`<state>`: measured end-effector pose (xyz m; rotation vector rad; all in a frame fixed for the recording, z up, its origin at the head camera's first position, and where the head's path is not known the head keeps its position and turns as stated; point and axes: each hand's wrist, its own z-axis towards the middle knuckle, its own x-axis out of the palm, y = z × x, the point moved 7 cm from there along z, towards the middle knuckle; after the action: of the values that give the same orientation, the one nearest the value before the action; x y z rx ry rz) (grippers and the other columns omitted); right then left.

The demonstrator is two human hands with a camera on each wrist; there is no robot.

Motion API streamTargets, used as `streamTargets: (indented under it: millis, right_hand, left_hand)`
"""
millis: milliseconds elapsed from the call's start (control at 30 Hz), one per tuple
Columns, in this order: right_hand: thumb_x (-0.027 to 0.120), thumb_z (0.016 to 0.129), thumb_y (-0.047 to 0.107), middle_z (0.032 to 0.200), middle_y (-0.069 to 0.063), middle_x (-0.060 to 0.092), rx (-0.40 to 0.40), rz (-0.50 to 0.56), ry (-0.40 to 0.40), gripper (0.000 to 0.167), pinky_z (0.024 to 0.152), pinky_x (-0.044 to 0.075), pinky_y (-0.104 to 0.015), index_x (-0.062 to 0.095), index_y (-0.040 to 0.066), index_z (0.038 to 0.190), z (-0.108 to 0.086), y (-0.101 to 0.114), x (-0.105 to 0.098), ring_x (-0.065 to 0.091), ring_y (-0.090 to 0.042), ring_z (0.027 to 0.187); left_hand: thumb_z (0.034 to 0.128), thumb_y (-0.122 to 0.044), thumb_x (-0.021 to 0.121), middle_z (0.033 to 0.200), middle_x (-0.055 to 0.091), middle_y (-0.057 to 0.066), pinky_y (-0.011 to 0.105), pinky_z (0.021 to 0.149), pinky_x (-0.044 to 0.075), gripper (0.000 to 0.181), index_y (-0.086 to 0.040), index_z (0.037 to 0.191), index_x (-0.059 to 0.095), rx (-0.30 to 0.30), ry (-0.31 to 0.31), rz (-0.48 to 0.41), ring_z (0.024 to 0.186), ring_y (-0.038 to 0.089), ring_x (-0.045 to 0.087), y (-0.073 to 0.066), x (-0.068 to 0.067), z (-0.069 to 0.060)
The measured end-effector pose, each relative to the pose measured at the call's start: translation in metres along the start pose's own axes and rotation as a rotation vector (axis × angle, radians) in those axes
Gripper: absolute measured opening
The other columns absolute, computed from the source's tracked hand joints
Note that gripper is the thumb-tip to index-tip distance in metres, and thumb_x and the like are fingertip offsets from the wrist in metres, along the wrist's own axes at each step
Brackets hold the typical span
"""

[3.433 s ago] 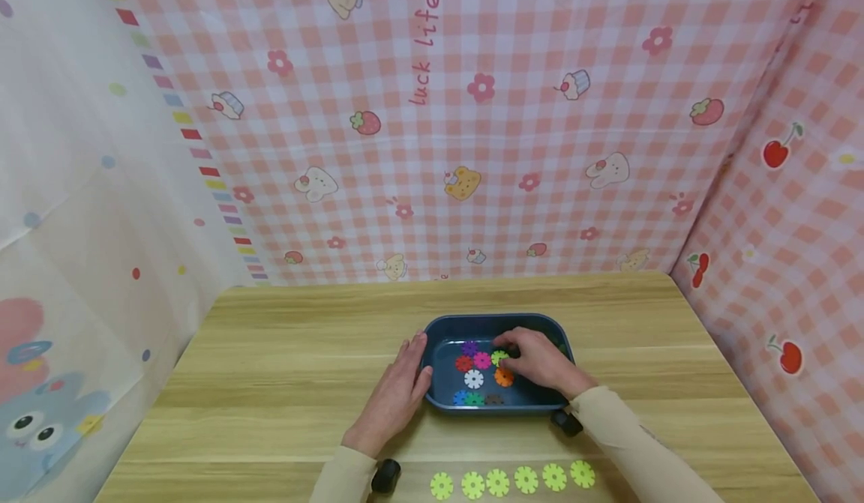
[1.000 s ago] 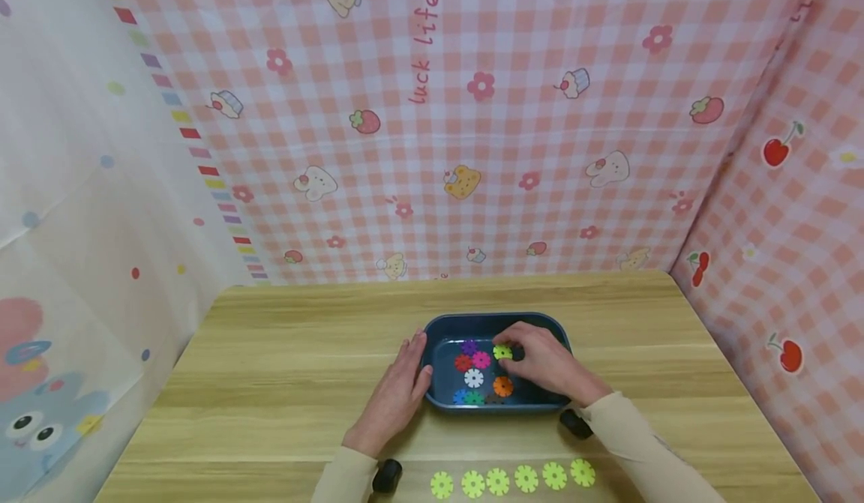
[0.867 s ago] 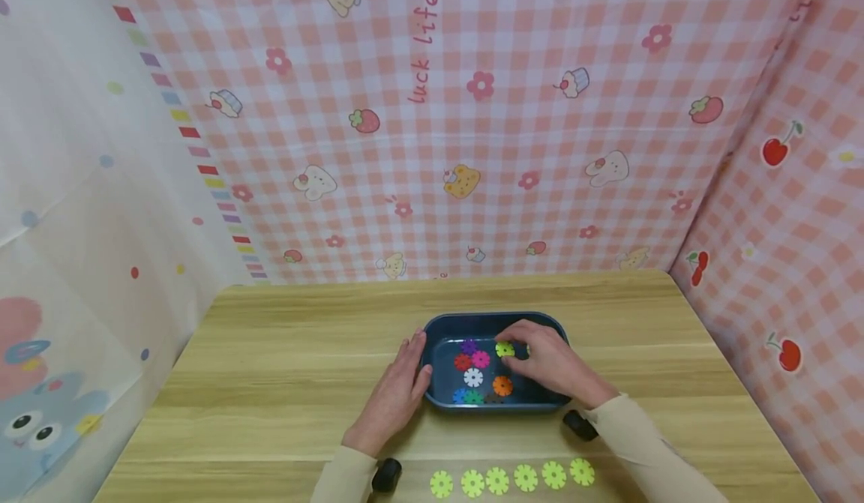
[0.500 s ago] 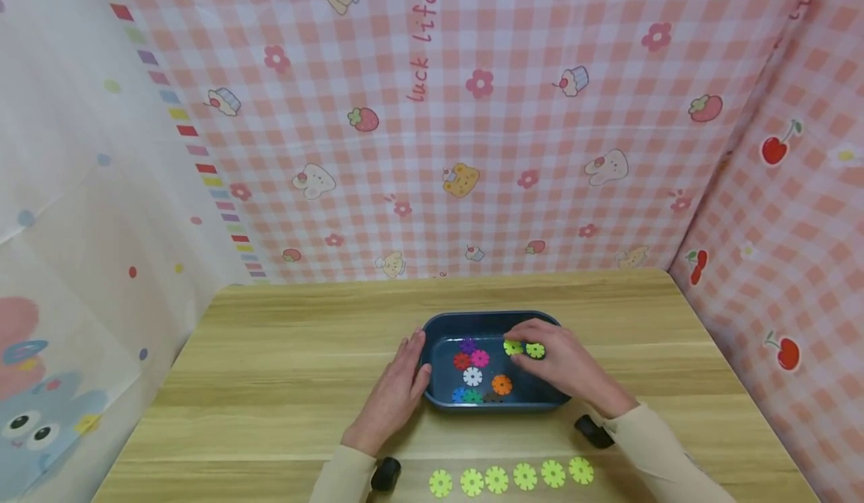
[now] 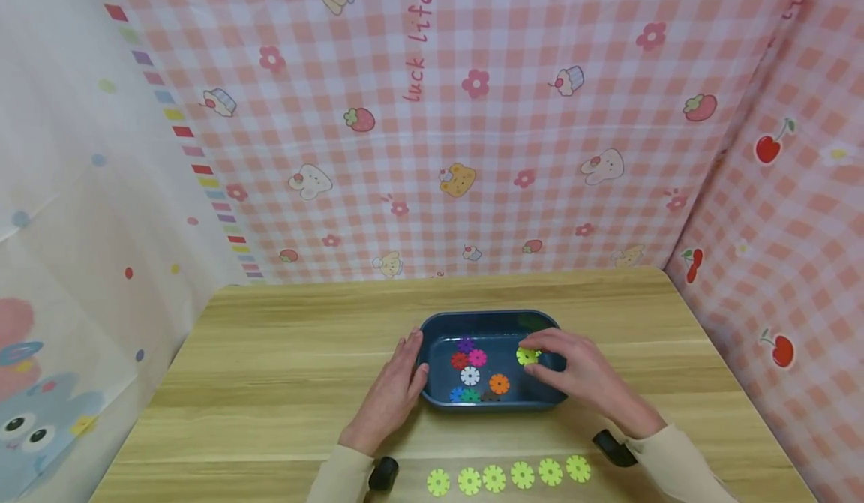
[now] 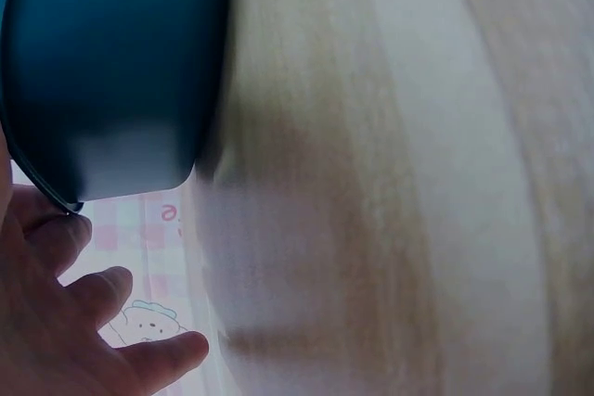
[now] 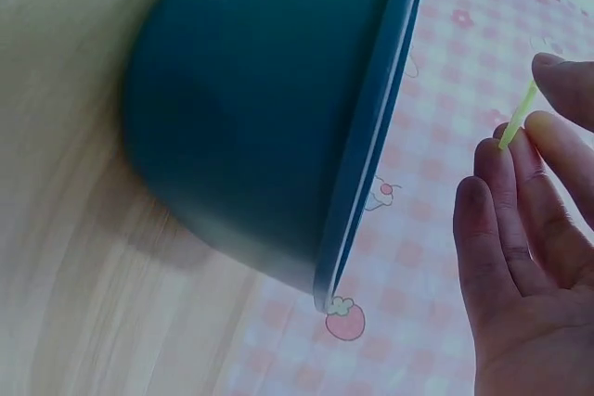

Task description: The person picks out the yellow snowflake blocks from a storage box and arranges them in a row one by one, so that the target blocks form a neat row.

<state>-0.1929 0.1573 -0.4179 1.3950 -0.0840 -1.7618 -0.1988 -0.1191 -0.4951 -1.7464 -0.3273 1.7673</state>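
A dark blue basin (image 5: pixel 489 407) stands on the table with several notched plastic discs in it, among them a white disc (image 5: pixel 470 369), an orange disc (image 5: pixel 499 378) and a pink disc (image 5: pixel 477 351). My right hand (image 5: pixel 583 372) pinches a yellow-green disc (image 5: pixel 522 358) between thumb and fingers over the basin's right part. In the right wrist view that disc (image 7: pixel 520 116) appears edge-on. My left hand (image 5: pixel 388 398) rests against the basin's left side with fingers extended; the left wrist view shows its fingers (image 6: pixel 162 359) spread at the rim. My right hand hides the basin's right end.
A row of several yellow-green discs (image 5: pixel 489 482) lies along the table's near side, in front of the basin. Patterned cloth (image 5: pixel 405 151) hangs behind the wooden table (image 5: pixel 283 368) and at both sides. A black wrist camera (image 5: pixel 614 449) sits below my right wrist.
My right hand has moved right across the basin with the yellow-green disc. A second yellow-green disc, visible half a second ago, is now largely hidden by the hand. My left hand stays put.
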Motion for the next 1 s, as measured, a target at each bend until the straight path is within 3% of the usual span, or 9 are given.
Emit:
streamTargets:
  millis: [400, 667, 1000]
  right_hand:
    - [0.087, 0.082, 0.009, 0.109, 0.004, 0.075, -0.075, -0.016, -0.090, 0.032, 0.080, 0.061, -0.040, 0.078, 0.011, 0.112, -0.022, 0.007, -0.018, 0.072, -0.014, 0.096]
    - [0.089, 0.079, 0.010, 0.109, 0.006, 0.074, -0.063, -0.036, -0.099, 0.035, 0.081, 0.061, -0.040, 0.078, 0.016, 0.112, -0.036, 0.007, -0.024, 0.071, -0.013, 0.098]
    - [0.090, 0.076, 0.007, 0.109, 0.006, 0.075, -0.099, -0.067, -0.128, 0.038, 0.078, 0.061, -0.037, 0.079, 0.018, 0.110, -0.049, 0.008, -0.031, 0.072, -0.012, 0.096]
  left_hand:
    - [0.1109, -0.031, 0.048, 0.170, 0.027, 0.008, 0.061, 0.119, 0.030, 0.060, -0.008, 0.163, 0.030, -0.006, 0.000, 0.006, 0.156, 0.034, 0.024, 0.000, -0.001, 0.000]
    - [0.1105, -0.031, 0.049, 0.170, 0.027, 0.008, 0.064, 0.118, 0.030, 0.060, -0.008, 0.163, 0.032, -0.012, -0.002, 0.008, 0.156, 0.034, 0.024, 0.000, -0.001, 0.000]
    - [0.1107, -0.029, 0.049, 0.168, 0.030, 0.011, 0.065, 0.116, 0.032, 0.058, -0.004, 0.161, 0.034, 0.023, -0.016, 0.012, 0.154, 0.037, 0.027, -0.001, -0.002, 0.001]
